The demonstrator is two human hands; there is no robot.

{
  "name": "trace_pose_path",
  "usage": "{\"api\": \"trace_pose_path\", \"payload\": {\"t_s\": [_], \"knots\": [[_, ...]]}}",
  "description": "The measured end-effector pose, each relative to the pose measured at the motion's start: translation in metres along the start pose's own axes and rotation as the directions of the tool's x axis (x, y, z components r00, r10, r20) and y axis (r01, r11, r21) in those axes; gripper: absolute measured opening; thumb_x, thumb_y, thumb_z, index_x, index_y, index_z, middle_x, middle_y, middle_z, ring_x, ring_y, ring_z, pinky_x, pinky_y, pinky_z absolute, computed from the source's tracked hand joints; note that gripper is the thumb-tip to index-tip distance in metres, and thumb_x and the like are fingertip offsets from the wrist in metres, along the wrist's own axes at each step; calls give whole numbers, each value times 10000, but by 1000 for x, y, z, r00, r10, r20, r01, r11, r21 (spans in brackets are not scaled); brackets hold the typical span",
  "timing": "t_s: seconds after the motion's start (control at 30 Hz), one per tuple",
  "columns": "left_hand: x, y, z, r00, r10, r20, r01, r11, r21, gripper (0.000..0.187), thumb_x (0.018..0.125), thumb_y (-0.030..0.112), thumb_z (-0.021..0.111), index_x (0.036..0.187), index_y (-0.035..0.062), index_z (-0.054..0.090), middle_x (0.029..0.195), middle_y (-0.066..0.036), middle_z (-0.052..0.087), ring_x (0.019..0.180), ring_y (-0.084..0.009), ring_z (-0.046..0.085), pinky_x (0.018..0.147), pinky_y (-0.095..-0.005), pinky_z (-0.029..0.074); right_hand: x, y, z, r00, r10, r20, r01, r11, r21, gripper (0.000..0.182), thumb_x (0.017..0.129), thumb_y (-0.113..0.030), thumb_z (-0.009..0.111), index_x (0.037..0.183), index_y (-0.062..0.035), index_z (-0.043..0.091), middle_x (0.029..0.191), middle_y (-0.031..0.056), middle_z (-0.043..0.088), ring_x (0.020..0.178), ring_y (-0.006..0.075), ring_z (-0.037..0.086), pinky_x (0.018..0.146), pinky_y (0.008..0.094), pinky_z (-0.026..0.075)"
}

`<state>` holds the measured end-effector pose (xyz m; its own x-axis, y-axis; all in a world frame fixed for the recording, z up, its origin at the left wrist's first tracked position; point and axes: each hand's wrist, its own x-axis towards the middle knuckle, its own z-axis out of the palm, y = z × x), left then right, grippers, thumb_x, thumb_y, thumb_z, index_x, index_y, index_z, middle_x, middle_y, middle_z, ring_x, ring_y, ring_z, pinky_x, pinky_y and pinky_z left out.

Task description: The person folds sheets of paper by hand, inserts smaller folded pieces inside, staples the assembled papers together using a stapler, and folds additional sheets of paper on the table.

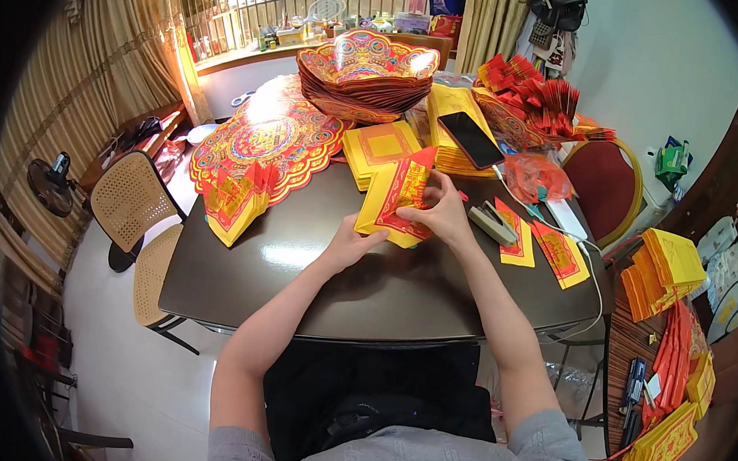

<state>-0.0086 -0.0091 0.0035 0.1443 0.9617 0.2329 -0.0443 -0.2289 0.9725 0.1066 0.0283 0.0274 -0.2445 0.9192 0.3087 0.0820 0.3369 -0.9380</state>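
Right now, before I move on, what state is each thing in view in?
Folded paper, gripped by left hand and right hand
Phone, screen dark, cable attached
Stapler, unclear whether open or closed
Scalloped bowls, stacked
Scalloped sheets, flat
Cane chair, unoccupied
Fan, unclear whether running

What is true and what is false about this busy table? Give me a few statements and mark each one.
1. Both the left hand and the right hand are on a red-and-yellow folded paper. True.
2. The stapler is held in the right hand. False: the stapler lies on the table, beside the right forearm.
3. The patterned scalloped bowls are nested in a stack. True.
4. The smartphone lies on the bare tabletop. False: the smartphone rests on a stack of yellow paper.
5. The chair on the left has a woven backrest. True.
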Motion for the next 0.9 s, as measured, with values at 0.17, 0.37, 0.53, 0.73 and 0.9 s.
{"api": "trace_pose_path", "payload": {"t_s": [0.17,0.37,0.53,0.73,0.9], "knots": [[1,0,0,999,12,40,-11,1000,-23,150,520,26,388,657,-28,358,612,-67,408,511,-94,382,450,-140,307,0,-5,-5,992,99,72,-107,987,118,541,351,-104,538,785,29,244,523,80,393,429,109,388,383,159,316],[1,0,1,998,-46,49,49,996,-69,157,519,26,386,664,-28,356,619,-68,407,519,-93,382,456,-141,307,0,-13,-11,963,218,160,-248,947,205,482,391,-52,511,783,36,244,475,73,406,384,104,389,349,138,313],[2,0,3,994,-95,62,103,986,-133,165,519,35,390,668,-29,355,622,-73,406,525,-90,381,464,-141,306,0,-11,-12,969,176,175,-200,971,134,479,388,-42,506,783,38,247,473,75,407,380,101,387,341,136,302],[1,1,1,970,-160,181,210,929,-304,175,521,47,396,672,-28,351,629,-81,403,541,-85,379,476,-143,305,1,-8,-14,973,120,195,-126,992,19,476,384,-27,499,784,40,251,469,77,410,374,96,383,329,133,286],[5,0,-6,955,-178,236,225,955,-192,172,513,51,410,657,-30,364,599,-79,410,514,-85,387,457,-140,313,0,-2,-12,972,87,221,-79,996,-42,474,381,-17,495,785,42,254,467,79,411,370,93,380,321,131,275]]}}
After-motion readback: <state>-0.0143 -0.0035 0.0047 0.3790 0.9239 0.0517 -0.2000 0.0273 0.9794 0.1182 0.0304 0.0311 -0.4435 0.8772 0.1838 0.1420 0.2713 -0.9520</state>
